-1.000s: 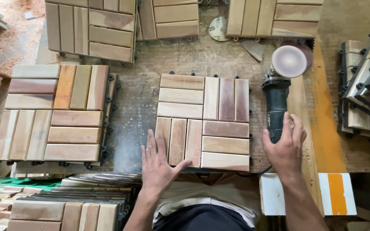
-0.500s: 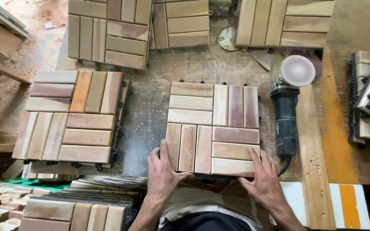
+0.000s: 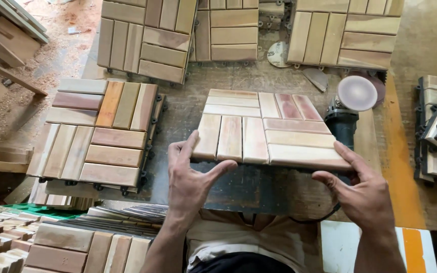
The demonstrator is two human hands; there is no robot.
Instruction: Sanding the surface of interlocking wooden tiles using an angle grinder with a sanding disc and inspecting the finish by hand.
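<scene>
Hands (image 3: 279, 184) lift tile (image 3: 266, 129), half-hiding grinder (image 3: 347, 114).

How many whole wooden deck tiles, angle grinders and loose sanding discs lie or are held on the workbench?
Wooden deck tiles: 5, one held in both hands, one at left, three along the back
Angle grinder: 1
Loose sanding discs: 1
Total: 7
</scene>
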